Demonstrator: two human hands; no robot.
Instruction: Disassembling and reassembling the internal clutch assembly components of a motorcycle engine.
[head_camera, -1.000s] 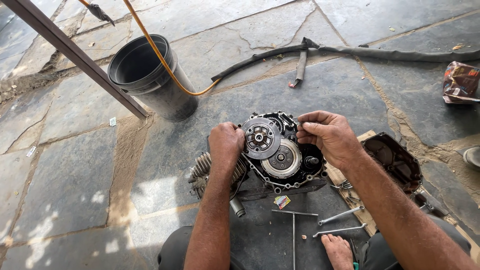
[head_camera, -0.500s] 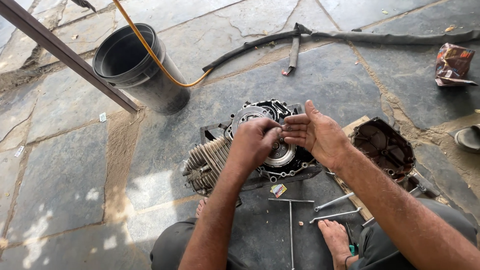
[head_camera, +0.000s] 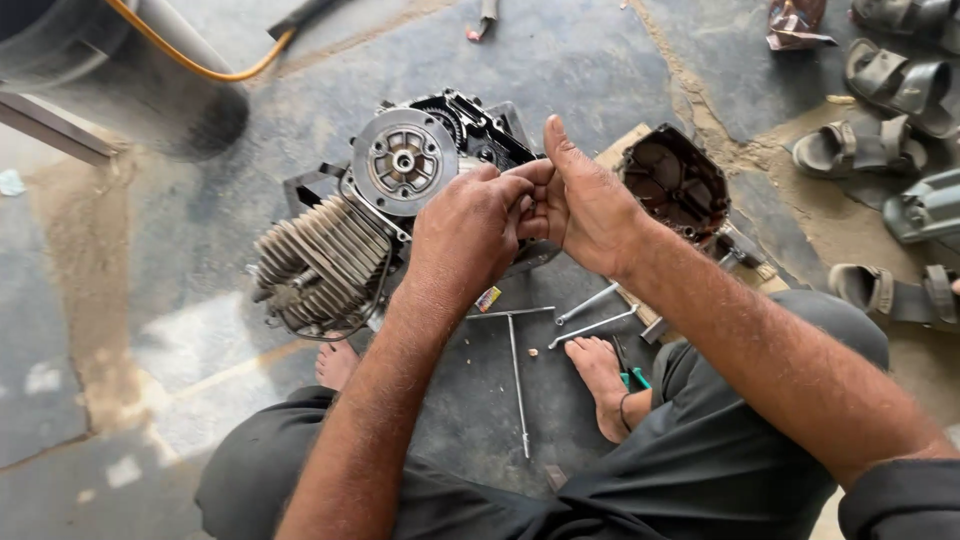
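Engine (head_camera: 400, 215) of a small motorcycle lies on its side on the stone floor (head_camera: 130, 330), just above the centre of the view, between the person's knees and the top edge. Its finned cylinder (head_camera: 315, 262) points toward 8 o'clock, and the round silver clutch plate (head_camera: 404, 161) faces up at the engine's 12 o'clock end. Both hands meet over the engine's 3 o'clock side. The left hand (head_camera: 468, 232) is curled, its fingertips pinched together against the right hand (head_camera: 580, 205), whose thumb stands straight up toward 12 o'clock; the fingers close on something small, but it is hidden and I cannot tell what.

At 3 o'clock from the engine the removed engine cover (head_camera: 677, 183) rests hollow side up on a wooden board (head_camera: 625, 150). At 6 o'clock a long T-handle wrench (head_camera: 514, 370) and two thin spanners (head_camera: 592, 315) lie on the floor beside a bare foot (head_camera: 603, 385). Sandals (head_camera: 880, 110) sit well apart at 2 o'clock, and an orange hose (head_camera: 190, 62) runs at 11 o'clock.
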